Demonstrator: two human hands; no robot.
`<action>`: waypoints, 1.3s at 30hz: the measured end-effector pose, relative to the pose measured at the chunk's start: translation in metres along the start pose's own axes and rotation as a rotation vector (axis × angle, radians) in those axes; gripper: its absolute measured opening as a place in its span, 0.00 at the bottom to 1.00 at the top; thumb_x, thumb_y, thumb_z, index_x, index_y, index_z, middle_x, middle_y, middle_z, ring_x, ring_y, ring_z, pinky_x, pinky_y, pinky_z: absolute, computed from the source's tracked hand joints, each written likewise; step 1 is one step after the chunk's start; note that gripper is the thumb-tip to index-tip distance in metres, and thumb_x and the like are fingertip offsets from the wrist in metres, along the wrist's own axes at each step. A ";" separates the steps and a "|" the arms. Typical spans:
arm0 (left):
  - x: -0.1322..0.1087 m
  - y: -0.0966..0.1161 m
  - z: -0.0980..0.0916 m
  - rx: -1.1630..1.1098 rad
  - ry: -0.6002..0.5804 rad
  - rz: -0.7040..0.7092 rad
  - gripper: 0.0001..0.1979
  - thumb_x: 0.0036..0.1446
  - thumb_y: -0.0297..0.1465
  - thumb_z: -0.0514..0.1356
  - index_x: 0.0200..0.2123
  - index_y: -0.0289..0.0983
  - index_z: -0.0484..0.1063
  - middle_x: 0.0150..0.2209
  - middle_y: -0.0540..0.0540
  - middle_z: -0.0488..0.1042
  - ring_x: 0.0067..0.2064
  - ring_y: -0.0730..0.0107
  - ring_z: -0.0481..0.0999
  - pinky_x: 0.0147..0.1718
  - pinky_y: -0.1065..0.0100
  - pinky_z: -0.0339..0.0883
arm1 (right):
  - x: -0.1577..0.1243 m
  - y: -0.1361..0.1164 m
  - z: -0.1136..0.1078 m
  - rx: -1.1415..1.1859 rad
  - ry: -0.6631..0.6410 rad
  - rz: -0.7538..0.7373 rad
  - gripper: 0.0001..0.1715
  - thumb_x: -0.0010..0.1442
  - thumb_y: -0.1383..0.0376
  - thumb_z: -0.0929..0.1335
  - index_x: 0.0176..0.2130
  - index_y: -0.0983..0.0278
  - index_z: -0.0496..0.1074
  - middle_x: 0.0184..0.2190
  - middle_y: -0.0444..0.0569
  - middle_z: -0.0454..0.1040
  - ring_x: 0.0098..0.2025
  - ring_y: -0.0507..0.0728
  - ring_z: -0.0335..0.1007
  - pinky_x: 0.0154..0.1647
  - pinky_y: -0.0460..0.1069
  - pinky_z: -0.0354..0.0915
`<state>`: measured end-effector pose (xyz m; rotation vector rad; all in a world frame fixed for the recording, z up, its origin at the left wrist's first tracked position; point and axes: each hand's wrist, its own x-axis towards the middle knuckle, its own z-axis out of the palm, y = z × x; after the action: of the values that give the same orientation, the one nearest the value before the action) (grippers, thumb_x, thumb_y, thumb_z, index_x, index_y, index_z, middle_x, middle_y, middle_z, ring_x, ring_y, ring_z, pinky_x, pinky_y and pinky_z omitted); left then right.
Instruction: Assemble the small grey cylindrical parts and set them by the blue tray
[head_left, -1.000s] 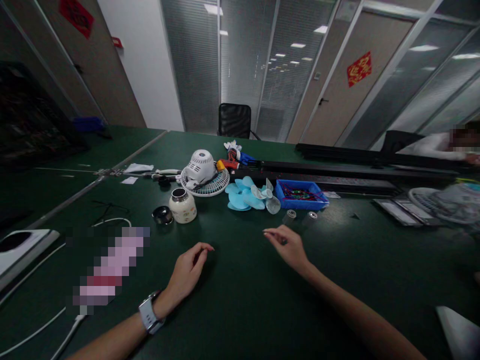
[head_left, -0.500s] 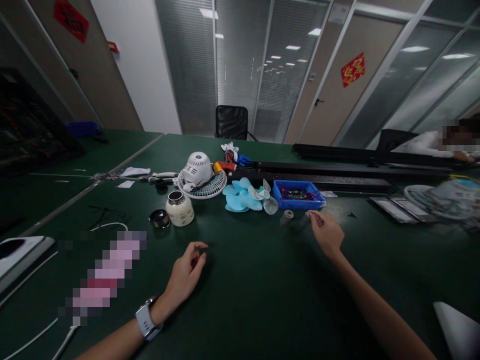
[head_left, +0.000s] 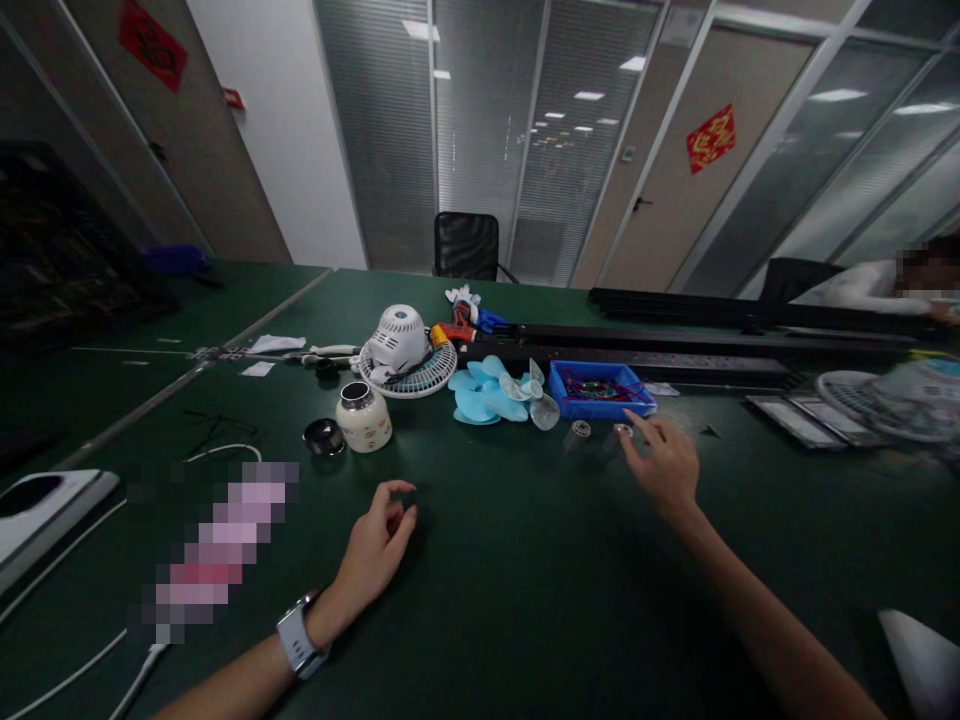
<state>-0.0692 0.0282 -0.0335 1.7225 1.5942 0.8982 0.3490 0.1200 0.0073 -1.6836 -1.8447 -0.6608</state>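
A person's right hand (head_left: 664, 462) stretches forward over a dark green table (head_left: 525, 600), fingers loosely spread, fingertips touching a small grey cylindrical part (head_left: 622, 432) just in front of a blue tray (head_left: 600, 388). A matching part (head_left: 578, 433) lies just beside it. The left hand (head_left: 375, 545), wearing a watch, rests loosely curled and empty on the table.

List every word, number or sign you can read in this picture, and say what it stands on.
None can be read.
Red diamond sign on the right door: gold character, too blurred.
Red sign on the left door: dark marks, illegible.
Cream jar: faint pattern, no readable label.
Right hand: no text near it.
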 end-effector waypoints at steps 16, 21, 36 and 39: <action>-0.003 0.007 0.001 -0.018 0.007 0.093 0.11 0.65 0.36 0.52 0.48 0.40 0.62 0.24 0.57 0.62 0.24 0.71 0.66 0.25 0.71 0.60 | 0.004 -0.063 0.001 0.651 -0.655 -0.144 0.24 0.58 0.55 0.69 0.51 0.62 0.69 0.34 0.47 0.75 0.30 0.54 0.71 0.32 0.49 0.67; -0.013 0.030 0.005 -0.035 0.022 0.333 0.10 0.60 0.33 0.60 0.45 0.41 0.68 0.41 0.45 0.72 0.40 0.63 0.73 0.38 0.63 0.70 | -0.037 -0.143 -0.020 1.061 -0.783 -0.212 0.28 0.54 0.56 0.72 0.53 0.59 0.68 0.44 0.47 0.74 0.36 0.53 0.72 0.36 0.48 0.68; -0.015 0.047 0.014 -0.066 0.038 0.408 0.16 0.57 0.34 0.65 0.49 0.41 0.69 0.38 0.48 0.79 0.38 0.65 0.80 0.41 0.63 0.75 | -0.063 -0.201 -0.018 1.363 -0.863 -0.147 0.21 0.51 0.63 0.72 0.45 0.64 0.69 0.35 0.44 0.71 0.34 0.52 0.66 0.36 0.48 0.63; -0.017 0.045 0.014 0.029 0.075 0.491 0.09 0.59 0.36 0.63 0.42 0.41 0.73 0.37 0.47 0.79 0.38 0.63 0.80 0.40 0.62 0.75 | -0.064 -0.201 -0.018 1.391 -0.878 -0.128 0.22 0.51 0.63 0.73 0.47 0.63 0.69 0.36 0.44 0.71 0.35 0.53 0.66 0.37 0.48 0.63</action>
<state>-0.0328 0.0073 -0.0065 2.1701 1.2477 1.1839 0.1541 0.0425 -0.0217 -0.8303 -2.0286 1.2992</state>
